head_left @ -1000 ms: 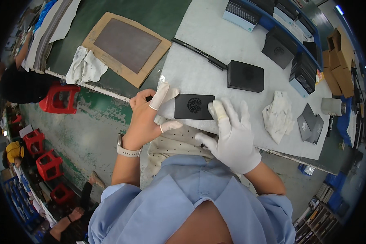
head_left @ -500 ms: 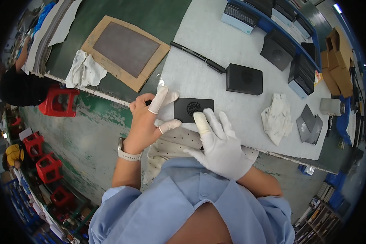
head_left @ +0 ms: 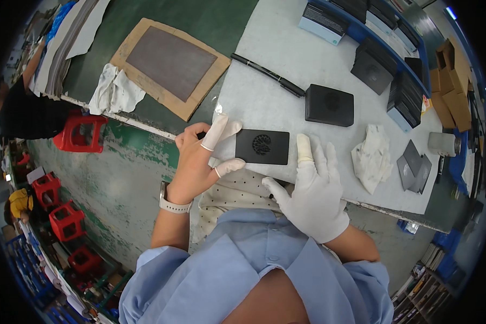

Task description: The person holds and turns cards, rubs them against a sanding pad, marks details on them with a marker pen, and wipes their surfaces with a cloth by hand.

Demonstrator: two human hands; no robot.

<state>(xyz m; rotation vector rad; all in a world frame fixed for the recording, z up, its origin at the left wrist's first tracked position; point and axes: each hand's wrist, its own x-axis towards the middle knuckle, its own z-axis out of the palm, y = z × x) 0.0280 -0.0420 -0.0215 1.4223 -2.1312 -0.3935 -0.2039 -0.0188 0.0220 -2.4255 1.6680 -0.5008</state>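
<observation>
A thin black card (head_left: pixel 262 147) with a round openwork emblem lies on the white sheet near the table's front edge. With finger cots on its thumb and two fingers, my left hand (head_left: pixel 195 156) grips the card by its left corners. Its other fingers are curled over a small dark thing that I cannot make out. My right hand (head_left: pixel 314 197), in a white glove with a yellowish cot on the index finger, is open just right of the card, fingers stretched and apart from it. Beyond the card are a black box (head_left: pixel 329 105) and a black marker (head_left: pixel 268 74).
A cardboard-edged dark pad (head_left: pixel 171 63) and a white cloth (head_left: pixel 115 92) lie left. To the right are a crumpled white glove (head_left: pixel 371 159), loose dark cards (head_left: pixel 414 167), a jar (head_left: pixel 443 144) and stacked black cards (head_left: pixel 405 101). Red stools (head_left: pixel 81 133) stand on the floor, near another person.
My right hand has moved off the card to the right, uncovering its emblem and right edge. The left hand stays at the card's left side. The whole view has shifted slightly.
</observation>
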